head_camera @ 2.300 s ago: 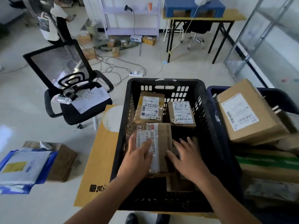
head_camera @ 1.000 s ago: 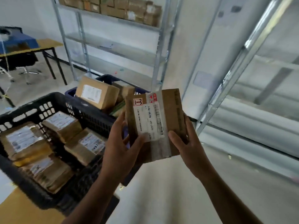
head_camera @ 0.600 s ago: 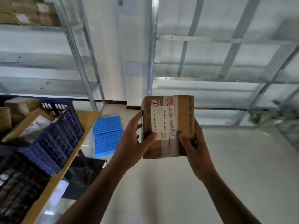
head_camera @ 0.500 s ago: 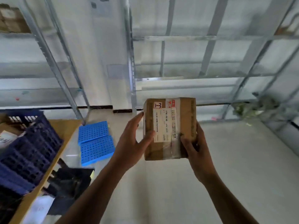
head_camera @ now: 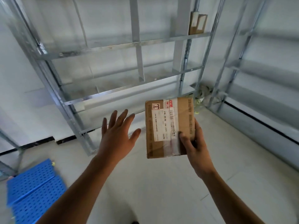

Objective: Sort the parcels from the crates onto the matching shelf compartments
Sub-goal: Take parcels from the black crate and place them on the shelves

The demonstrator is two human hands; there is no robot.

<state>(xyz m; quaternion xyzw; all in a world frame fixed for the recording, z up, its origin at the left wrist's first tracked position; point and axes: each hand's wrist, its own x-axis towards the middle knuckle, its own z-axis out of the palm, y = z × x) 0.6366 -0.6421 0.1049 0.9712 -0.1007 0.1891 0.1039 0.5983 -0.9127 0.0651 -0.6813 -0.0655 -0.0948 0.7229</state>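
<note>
A tall grey metal shelving rack [head_camera: 137,46] fills the upper half of the view, its uprights and crossbars dividing it into open compartments against a pale wall. A second grey metal rack [head_camera: 258,70] runs along the right side, meeting the first near the corner. Below them lies a pale tiled floor [head_camera: 153,183]. At the bottom left, two bright blue perforated plastic panels [head_camera: 34,186] lie flat on the floor, side by side and touching.

High on the first rack, near its right upright, two small brown cardboard boxes [head_camera: 198,24] stand upright together on a shelf.

In front of the rack, above the floor, the person's right hand [head_camera: 195,144] holds a flat brown cardboard parcel [head_camera: 168,126] up in the air, face toward the camera. The grip is closed on the parcel's lower right corner, with the thumb across the front and the fingers wrapped behind. A white shipping label [head_camera: 162,124] with a barcode covers much of the parcel's face, under a strip of clear tape. The label's text is too small to read.

The left hand [head_camera: 116,135] is just beside the parcel, to its left, not touching it. Its grip is open, fingers spread and pointing upward toward the rack, holding nothing.
</note>
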